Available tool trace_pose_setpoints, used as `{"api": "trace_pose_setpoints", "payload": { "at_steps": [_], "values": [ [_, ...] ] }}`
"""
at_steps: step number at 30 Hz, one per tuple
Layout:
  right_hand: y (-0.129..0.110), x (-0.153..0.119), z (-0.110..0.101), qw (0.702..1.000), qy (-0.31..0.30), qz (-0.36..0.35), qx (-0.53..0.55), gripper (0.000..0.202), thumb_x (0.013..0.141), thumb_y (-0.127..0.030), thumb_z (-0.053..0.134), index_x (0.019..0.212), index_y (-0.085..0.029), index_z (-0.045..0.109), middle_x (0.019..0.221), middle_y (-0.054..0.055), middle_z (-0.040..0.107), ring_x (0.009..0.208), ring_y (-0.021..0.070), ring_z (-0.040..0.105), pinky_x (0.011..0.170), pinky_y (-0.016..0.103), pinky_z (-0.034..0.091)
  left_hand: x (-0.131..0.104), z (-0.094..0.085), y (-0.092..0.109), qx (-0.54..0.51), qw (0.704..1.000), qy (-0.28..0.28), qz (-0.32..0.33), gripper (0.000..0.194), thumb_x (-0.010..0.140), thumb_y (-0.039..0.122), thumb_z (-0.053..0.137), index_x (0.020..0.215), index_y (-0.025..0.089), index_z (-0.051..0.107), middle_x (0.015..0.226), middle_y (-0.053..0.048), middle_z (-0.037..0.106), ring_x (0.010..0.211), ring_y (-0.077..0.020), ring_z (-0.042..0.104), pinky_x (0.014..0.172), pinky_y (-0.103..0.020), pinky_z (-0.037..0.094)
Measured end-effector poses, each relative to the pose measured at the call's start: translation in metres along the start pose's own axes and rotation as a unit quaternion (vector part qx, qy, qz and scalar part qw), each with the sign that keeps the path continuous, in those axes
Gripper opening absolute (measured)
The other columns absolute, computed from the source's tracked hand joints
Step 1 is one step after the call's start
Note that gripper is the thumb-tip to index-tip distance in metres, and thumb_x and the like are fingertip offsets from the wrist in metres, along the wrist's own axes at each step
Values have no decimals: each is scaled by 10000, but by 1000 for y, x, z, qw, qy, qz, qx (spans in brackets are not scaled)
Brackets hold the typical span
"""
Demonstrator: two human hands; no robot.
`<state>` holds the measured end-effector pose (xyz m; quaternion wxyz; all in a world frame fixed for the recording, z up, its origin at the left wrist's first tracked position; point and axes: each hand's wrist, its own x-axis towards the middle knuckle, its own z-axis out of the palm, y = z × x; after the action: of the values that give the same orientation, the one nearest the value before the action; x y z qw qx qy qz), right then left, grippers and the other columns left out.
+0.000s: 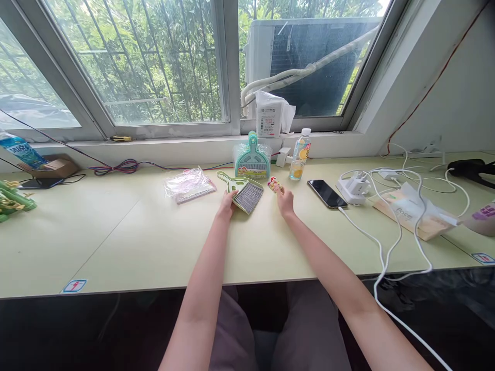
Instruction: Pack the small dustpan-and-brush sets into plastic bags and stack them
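Small green plastic hand brush with grey bristles: I see it lying flat on the pale green desk, towards the far edge, near the middle of its width.
Handle: curved, green, pointing left and away from me.
Bristles: fanned wide, facing right and towards me; the near left corner meets my left hand.
Small colourful patterned packet: just right of the brush, apart from it, at the fingertips of my right hand; too small for me to read.
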<state>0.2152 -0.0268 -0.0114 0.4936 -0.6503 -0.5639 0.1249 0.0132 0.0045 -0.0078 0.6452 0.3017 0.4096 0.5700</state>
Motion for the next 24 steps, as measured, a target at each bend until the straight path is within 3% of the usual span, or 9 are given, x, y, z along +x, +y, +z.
{"api": "trace_pose_setpoints", "payload": {
  "at_steps": [2, 6, 9, 12, 17, 24],
  "values": [
    [-8, -5, 2, 997, 15, -61, 35, 623, 972, -528, 196, 1354, -146, 506, 1233, 129, 650, 1120, 241, 609, 912, 357, 470, -3, 4, 0, 5, 1000, -18, 17, 316, 743, 195, 675, 1034, 222, 555, 833, 2, 641, 648, -108, 610, 600, -221, 507],
    [-27, -23, 13, 978, -77, -188, -48, 609, 965, -558, 212, 1451, -236, 388, 1482, 64, 435, 1400, 227, 346, 1118, 428, 306, -12, 12, 0, -5, 997, -76, 8, 296, 763, 307, 689, 1021, 196, 595, 849, -32, 670, 657, -131, 627, 607, -242, 515],
    [-32, -31, 20, 951, -173, -209, -150, 626, 951, -592, 227, 1494, -285, 280, 1582, 23, 215, 1475, 247, 146, 1166, 576, 71, -17, 14, 1, -1, 994, -106, 17, 384, 748, 313, 711, 1095, 191, 599, 892, -55, 688, 727, -161, 657, 645, -258, 532],
    [-29, -30, 20, 937, -230, -193, -179, 648, 948, -611, 172, 1517, -301, 165, 1603, 15, 85, 1488, 251, 50, 1120, 668, -16, -18, 14, -1, 23, 994, -105, 33, 529, 670, 204, 765, 1166, 218, 580, 932, -46, 689, 801, -180, 672, 682, -264, 542],
    [-29, -28, 15, 935, -225, -192, -196, 645, 950, -608, 116, 1517, -304, 151, 1604, 14, 62, 1489, 249, 28, 1101, 681, -69, -18, 12, -2, 26, 990, -125, 51, 563, 632, 94, 742, 1155, 234, 590, 991, -37, 675, 846, -173, 667, 691, -250, 543],
    [-31, -32, 17, 935, -225, -180, -209, 635, 953, -604, 123, 1510, -309, 199, 1599, 36, 121, 1481, 246, 117, 1101, 673, -90, -13, 8, 0, -4, 995, -81, 59, 594, 648, 80, 719, 1192, 257, 556, 919, -4, 667, 773, -140, 657, 687, -240, 541]
  ]
}}
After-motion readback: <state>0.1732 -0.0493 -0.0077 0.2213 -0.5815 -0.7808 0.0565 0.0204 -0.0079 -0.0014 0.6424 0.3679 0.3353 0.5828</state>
